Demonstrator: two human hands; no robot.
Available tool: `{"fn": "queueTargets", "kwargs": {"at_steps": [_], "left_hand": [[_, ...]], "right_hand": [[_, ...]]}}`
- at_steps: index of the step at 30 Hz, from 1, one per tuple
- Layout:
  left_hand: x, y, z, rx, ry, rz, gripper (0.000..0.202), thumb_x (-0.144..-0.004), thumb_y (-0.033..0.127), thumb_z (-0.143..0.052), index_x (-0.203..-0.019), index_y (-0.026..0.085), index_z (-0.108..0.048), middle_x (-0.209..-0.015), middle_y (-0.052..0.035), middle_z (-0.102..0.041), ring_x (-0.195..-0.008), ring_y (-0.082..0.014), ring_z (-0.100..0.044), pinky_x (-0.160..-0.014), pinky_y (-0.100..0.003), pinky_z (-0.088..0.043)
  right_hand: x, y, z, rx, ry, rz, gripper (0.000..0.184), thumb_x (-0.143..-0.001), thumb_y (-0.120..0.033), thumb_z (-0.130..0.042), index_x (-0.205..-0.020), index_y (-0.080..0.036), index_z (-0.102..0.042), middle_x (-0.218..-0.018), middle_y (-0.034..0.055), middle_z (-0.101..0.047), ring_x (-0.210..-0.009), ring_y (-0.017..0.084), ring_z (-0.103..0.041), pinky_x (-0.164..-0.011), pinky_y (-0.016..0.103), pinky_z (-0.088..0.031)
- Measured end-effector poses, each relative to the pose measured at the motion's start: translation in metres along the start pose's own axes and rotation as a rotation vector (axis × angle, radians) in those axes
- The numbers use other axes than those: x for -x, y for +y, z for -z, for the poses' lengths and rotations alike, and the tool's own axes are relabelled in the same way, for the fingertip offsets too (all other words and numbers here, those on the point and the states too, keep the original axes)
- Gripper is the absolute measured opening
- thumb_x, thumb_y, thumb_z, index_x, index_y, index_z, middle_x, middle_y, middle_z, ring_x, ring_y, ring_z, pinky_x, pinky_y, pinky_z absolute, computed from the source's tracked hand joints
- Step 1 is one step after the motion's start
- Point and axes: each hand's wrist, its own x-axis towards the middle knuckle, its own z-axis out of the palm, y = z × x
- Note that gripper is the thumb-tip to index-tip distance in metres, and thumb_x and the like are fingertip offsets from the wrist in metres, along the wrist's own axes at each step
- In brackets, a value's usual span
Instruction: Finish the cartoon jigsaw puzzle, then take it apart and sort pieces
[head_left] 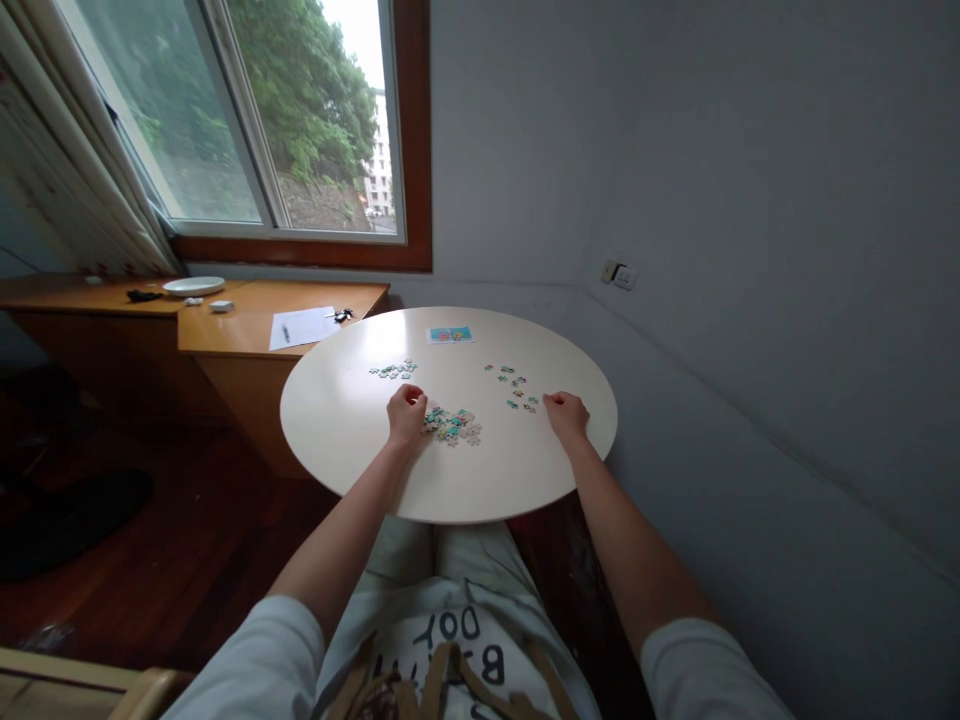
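My left hand [407,412] is closed in a pinch at the left edge of a mixed pile of jigsaw puzzle pieces [454,428]. What its fingers hold, if anything, is too small to make out. Over on the right, my right hand [568,412] has thumb and fingers pressed together, beside a loose group of puzzle pieces [517,392]; anything in that pinch is also hidden. A second small cluster of pieces [394,369] lies beyond my left hand. At the far side rests a small colourful picture card [450,335].
Everything lies on a round white table [337,430] at my lap. A wooden desk [247,335] adjoins at the back left, bearing a paper sheet [304,327], keys [343,315] and a white plate [194,286]. A wall with a socket [624,277] stands behind and right.
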Motion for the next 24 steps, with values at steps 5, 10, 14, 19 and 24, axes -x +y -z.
{"fn": "queueTargets", "kwargs": {"at_steps": [5,10,14,19,24], "left_hand": [[-0.0005,-0.001,-0.001,0.016,0.0,0.0,0.003,-0.065,0.02,-0.052,-0.066,0.019,-0.055,-0.065,0.0006,-0.059,-0.06,-0.0127,-0.053,-0.061,-0.026,-0.042],[-0.0001,-0.0006,-0.0008,0.009,-0.009,-0.01,0.003,-0.065,0.02,-0.053,-0.066,0.019,-0.055,-0.065,0.0003,-0.059,-0.062,-0.0132,-0.054,-0.063,-0.026,-0.043],[0.0009,0.0011,-0.0009,0.011,-0.025,-0.012,0.004,-0.065,0.02,-0.052,-0.066,0.019,-0.056,-0.066,0.0002,-0.059,-0.061,-0.0129,-0.053,-0.062,-0.026,-0.043],[0.0007,0.0027,-0.0004,0.002,0.003,0.021,0.003,-0.064,0.018,-0.052,-0.065,0.018,-0.055,-0.064,0.0007,-0.058,-0.06,-0.013,-0.052,-0.062,-0.026,-0.041],[0.0035,0.0046,0.0009,0.01,0.004,0.032,0.002,-0.064,0.018,-0.053,-0.064,0.019,-0.054,-0.062,0.0012,-0.057,-0.06,-0.013,-0.052,-0.061,-0.026,-0.041]], "right_hand": [[0.0001,0.0005,0.0,-0.007,0.001,-0.001,0.025,-0.073,-0.039,-0.051,-0.064,-0.02,-0.064,-0.071,0.0037,-0.068,-0.068,0.019,-0.058,-0.068,0.029,-0.039],[0.0003,0.0005,0.0011,-0.005,0.001,0.011,0.024,-0.073,-0.038,-0.052,-0.063,-0.02,-0.064,-0.072,0.0042,-0.069,-0.068,0.019,-0.058,-0.068,0.029,-0.039],[0.0019,-0.0008,0.0019,-0.004,-0.002,0.017,0.025,-0.073,-0.038,-0.052,-0.062,-0.02,-0.063,-0.071,0.0043,-0.069,-0.068,0.019,-0.058,-0.069,0.03,-0.039],[0.004,-0.0034,0.0029,0.023,-0.027,0.016,0.024,-0.075,-0.037,-0.051,-0.064,-0.019,-0.064,-0.073,0.0045,-0.069,-0.072,0.02,-0.059,-0.073,0.031,-0.039],[0.0062,-0.0021,0.0046,0.029,-0.04,0.017,0.024,-0.074,-0.037,-0.053,-0.061,-0.02,-0.062,-0.07,0.0032,-0.068,-0.07,0.02,-0.059,-0.071,0.031,-0.039]]}}
